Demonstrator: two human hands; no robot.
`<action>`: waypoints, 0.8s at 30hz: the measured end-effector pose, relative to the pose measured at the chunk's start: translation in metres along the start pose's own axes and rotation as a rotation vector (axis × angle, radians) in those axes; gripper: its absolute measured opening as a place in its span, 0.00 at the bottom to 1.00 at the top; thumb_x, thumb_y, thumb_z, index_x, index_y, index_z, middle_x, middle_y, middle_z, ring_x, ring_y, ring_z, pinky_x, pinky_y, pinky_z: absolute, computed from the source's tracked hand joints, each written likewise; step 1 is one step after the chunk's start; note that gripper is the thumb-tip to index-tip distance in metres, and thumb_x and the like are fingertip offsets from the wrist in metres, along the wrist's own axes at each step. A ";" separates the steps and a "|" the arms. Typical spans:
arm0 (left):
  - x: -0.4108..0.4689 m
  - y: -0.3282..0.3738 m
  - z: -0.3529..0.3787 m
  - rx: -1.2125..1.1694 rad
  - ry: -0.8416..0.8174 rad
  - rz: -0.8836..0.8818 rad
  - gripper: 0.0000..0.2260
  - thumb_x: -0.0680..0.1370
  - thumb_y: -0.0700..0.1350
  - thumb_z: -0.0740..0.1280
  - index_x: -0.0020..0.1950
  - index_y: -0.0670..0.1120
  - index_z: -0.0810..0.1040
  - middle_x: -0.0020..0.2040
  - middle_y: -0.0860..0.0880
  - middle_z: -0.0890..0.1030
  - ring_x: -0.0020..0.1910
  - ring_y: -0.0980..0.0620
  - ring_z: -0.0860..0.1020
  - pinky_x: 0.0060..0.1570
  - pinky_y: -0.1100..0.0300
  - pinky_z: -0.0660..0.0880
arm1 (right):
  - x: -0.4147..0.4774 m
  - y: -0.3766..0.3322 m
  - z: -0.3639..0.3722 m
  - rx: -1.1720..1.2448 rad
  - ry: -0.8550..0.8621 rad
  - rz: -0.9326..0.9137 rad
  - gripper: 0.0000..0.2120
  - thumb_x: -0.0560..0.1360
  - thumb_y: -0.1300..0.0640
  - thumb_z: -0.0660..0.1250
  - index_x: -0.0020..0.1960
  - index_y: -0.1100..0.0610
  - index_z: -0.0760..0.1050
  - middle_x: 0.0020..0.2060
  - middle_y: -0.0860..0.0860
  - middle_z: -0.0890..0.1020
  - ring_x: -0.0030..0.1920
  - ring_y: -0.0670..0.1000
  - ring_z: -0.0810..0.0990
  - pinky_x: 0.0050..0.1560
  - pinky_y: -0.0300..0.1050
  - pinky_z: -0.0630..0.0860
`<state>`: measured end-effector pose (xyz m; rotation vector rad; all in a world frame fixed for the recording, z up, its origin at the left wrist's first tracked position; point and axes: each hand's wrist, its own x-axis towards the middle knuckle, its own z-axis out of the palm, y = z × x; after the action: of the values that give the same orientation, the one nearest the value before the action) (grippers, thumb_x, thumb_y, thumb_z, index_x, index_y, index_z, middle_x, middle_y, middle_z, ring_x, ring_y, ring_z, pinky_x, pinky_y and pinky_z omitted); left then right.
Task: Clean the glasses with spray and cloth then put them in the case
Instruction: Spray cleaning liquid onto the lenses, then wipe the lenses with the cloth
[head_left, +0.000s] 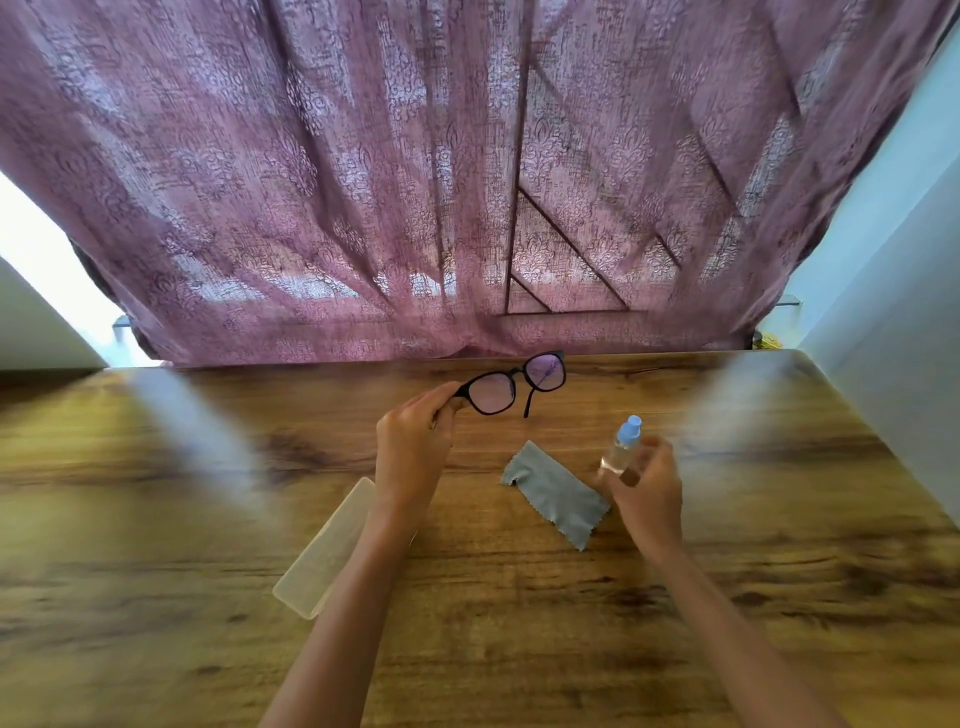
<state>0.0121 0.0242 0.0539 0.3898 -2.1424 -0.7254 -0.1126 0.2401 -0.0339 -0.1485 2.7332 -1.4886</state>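
Observation:
Black-framed glasses (511, 383) are held up above the wooden table (156, 519), lenses facing me. My left hand (413, 447) pinches their left corner. My right hand (647, 488) grips a small clear spray bottle (621, 449) with a blue cap, tilted a little and standing off to the right of the glasses. A grey cleaning cloth (553, 493) with zigzag edges lies flat on the table between my two hands. The translucent glasses case (327, 553) lies closed on the table, partly under my left forearm.
A purple patterned curtain (415, 182) hangs behind the table's far edge. White walls (883, 338) close in at the right and left. The table's right edge runs diagonally near the bottle.

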 end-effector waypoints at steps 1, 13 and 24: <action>0.000 0.000 0.000 0.004 0.001 -0.001 0.10 0.71 0.31 0.71 0.51 0.38 0.83 0.43 0.45 0.85 0.40 0.58 0.79 0.44 0.73 0.72 | -0.005 0.003 0.002 -0.087 0.028 0.025 0.21 0.70 0.53 0.74 0.58 0.56 0.71 0.51 0.51 0.78 0.52 0.53 0.76 0.53 0.56 0.76; 0.001 0.001 0.000 -0.020 0.016 -0.025 0.10 0.70 0.31 0.71 0.51 0.38 0.83 0.43 0.44 0.85 0.40 0.57 0.80 0.44 0.73 0.73 | -0.035 -0.006 0.014 -0.191 -0.277 -0.308 0.05 0.70 0.57 0.73 0.42 0.53 0.77 0.39 0.45 0.78 0.45 0.47 0.78 0.44 0.39 0.75; 0.001 0.009 0.003 0.013 -0.002 0.009 0.11 0.68 0.29 0.71 0.48 0.38 0.84 0.42 0.44 0.85 0.38 0.50 0.83 0.39 0.69 0.72 | -0.043 -0.115 0.003 0.302 0.033 -0.602 0.08 0.72 0.62 0.72 0.51 0.56 0.79 0.45 0.44 0.81 0.47 0.37 0.79 0.46 0.29 0.75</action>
<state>0.0091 0.0319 0.0586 0.3858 -2.1498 -0.7074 -0.0611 0.1798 0.0603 -1.0140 2.5610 -2.0177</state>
